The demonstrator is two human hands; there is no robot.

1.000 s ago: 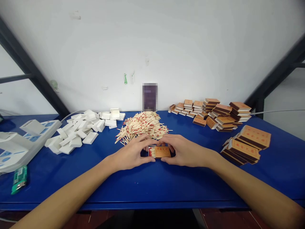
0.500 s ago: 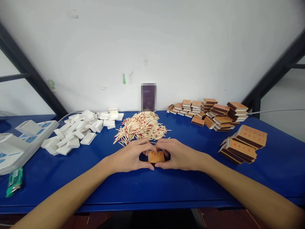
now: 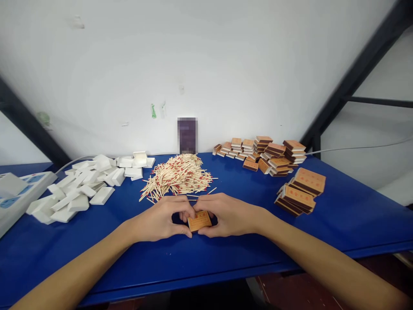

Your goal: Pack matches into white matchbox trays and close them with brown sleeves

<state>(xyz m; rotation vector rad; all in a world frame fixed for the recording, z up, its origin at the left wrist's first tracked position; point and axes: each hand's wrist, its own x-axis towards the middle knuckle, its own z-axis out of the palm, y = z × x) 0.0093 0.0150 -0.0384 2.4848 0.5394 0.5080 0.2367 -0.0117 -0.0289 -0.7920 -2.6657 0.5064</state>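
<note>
Orange-faced, the matchbox [image 3: 200, 222] is held at the lower centre of the frame, its ends pinched by the left hand [image 3: 158, 220] and right hand [image 3: 232, 215], apparently for even pressure. Loose matches [image 3: 179, 174] are heaped just beyond, presumably within easy reach; white trays [image 3: 102, 195] are piled at left.

a marked pale wall [image 3: 226, 64] stands behind the blue desk [image 3: 226, 258], dark slanting bars [image 3: 351, 79] at either side, reddish-brown floor [image 3: 290, 292] below.
</note>
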